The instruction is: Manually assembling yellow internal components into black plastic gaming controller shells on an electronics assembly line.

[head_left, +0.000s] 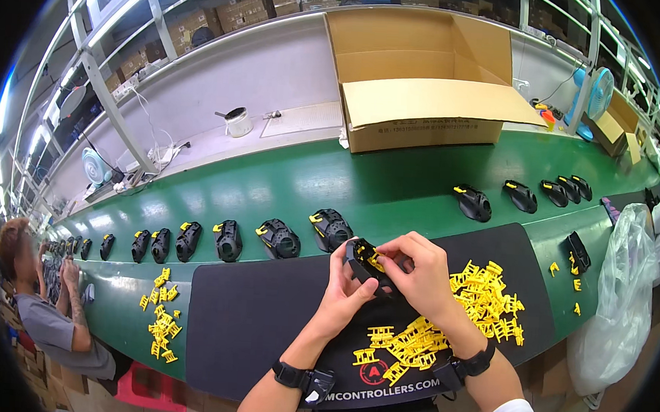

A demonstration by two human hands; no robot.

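My left hand (338, 300) holds a black computer-mouse-shaped shell (357, 258) above the dark mat, fingers wrapped around its side. Inside its open top shows a yellow plastic clip (375, 262). The fingertips of my right hand (422, 276) are pinched on this clip, pressed against the shell; they partly cover it. Below my right wrist lies a loose heap of yellow plastic clips (482, 294) on the mat. Just beyond my hands, a similar black shell (330, 230) with a yellow piece rests on the green table.
Black shells (227, 239) line the green table (398, 183) to the left, others (472, 203) to the right. More yellow clips (163, 324) lie left of the mat (256, 325). A cardboard box (423, 136) stands behind, a plastic bag (614, 310) at right. Another person (56, 311) works at far left.
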